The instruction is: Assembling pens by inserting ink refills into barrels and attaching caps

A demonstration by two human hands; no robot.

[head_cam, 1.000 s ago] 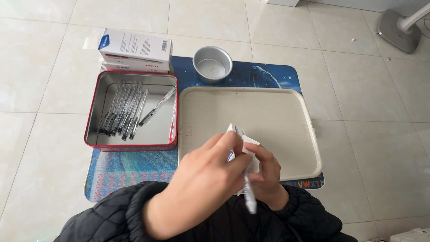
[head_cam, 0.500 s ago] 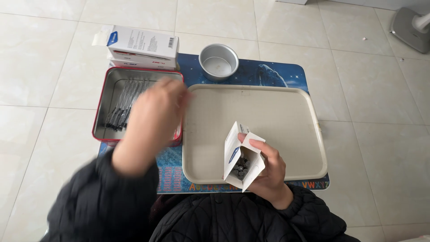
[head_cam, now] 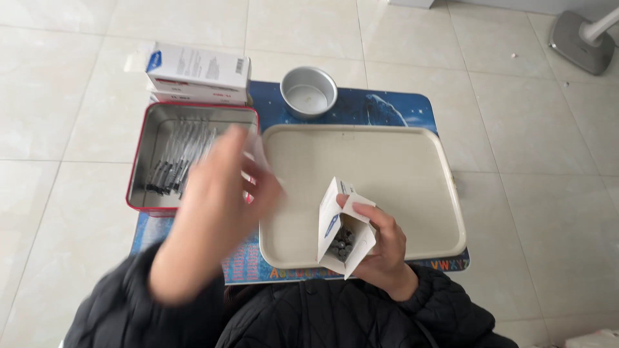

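My right hand (head_cam: 387, 250) grips an open white carton (head_cam: 340, 227), held upright over the near edge of a beige tray (head_cam: 387, 171). Dark pen ends show inside the carton's open top. My left hand (head_cam: 216, 200) is motion-blurred, with spread fingers and nothing in it. It hovers between a red-rimmed metal tin (head_cam: 152, 129) and the tray, left of the carton. Several dark pens (head_cam: 175, 161) lie in the tin, partly hidden by this hand.
Two stacked white boxes (head_cam: 196, 67) sit behind the tin. A small round metal cup (head_cam: 309, 91) stands behind the tray. Everything rests on a blue printed mat (head_cam: 387, 106) on a pale tiled floor. A grey stand base (head_cam: 583, 38) is at the far right.
My left hand drew a pen from the carton, carried it to the tin, and has now swung back right, toward the carton, with nothing in it. My right hand has kept hold of the carton.
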